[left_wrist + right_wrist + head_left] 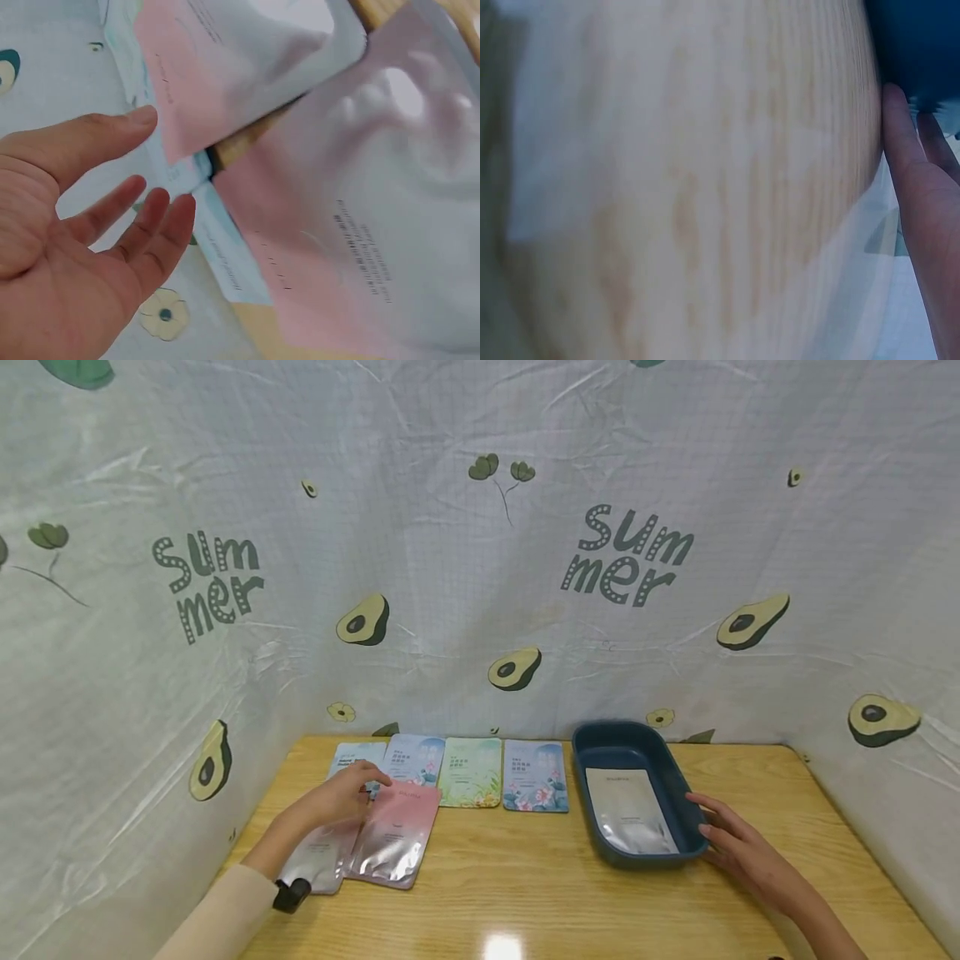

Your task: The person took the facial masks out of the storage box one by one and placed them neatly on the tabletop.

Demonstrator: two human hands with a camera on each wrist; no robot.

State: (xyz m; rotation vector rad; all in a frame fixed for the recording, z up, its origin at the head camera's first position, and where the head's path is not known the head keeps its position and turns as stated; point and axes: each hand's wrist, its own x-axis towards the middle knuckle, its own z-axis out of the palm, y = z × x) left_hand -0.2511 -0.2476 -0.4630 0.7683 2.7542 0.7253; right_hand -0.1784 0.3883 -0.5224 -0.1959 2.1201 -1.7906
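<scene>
My left hand hovers over the upper edges of two pink-and-silver sachets. In the left wrist view its thumb and fingers are spread apart with nothing between them. One pink sachet lies at its right; the other sachet is partly covered by my forearm. On the right, my right hand has its fingertips against the outer right wall of a dark blue tub. Inside the tub lies a silvery-white sachet.
Behind the pink sachets stand a light blue packet and a blue floral packet in a row. A green packet and another blue floral packet continue it toward the tub. A printed sheet hangs around the wooden table.
</scene>
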